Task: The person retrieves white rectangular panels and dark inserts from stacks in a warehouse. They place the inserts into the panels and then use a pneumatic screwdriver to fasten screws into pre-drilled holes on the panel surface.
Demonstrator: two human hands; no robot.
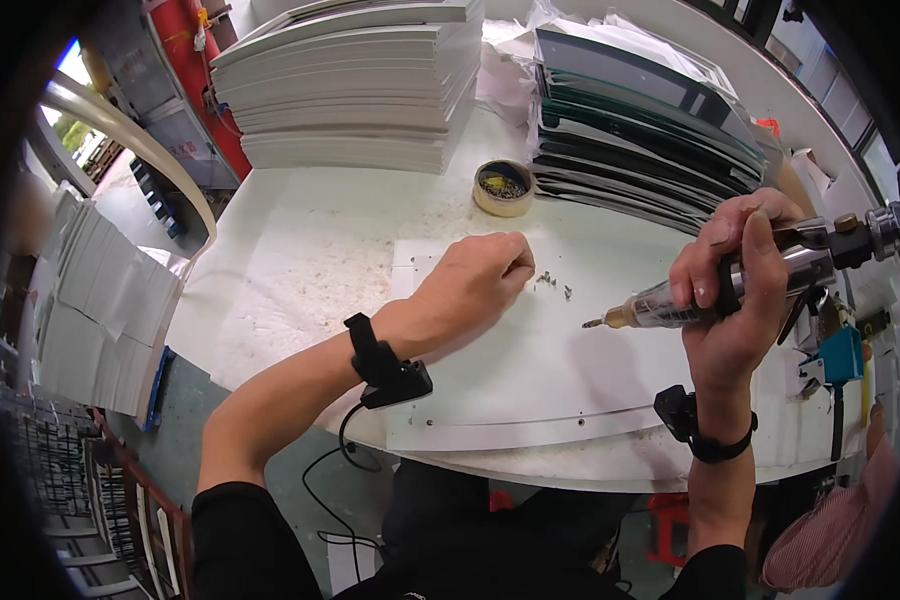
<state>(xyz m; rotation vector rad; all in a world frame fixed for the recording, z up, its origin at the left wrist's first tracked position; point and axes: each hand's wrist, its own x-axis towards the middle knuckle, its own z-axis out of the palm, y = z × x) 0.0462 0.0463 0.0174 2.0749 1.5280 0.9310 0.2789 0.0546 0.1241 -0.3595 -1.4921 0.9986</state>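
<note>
The left hand [470, 275], curled closed, its contents hidden, is at a white panel [500, 375] near the desk's [260, 255] front edge. Toward the far edge stands a round tub [505, 207]. Loose screws [547, 279] lie on the panel. Rightward, a powered screwdriver [660, 308], bit above the panel, is gripped by the right hand [738, 285].

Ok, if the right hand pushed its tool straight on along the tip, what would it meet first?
Probably the white panel, if the tool in the right hand tilts downward, though depth is unclear. Held level, its line runs toward the black wrist device on the left arm.
</note>
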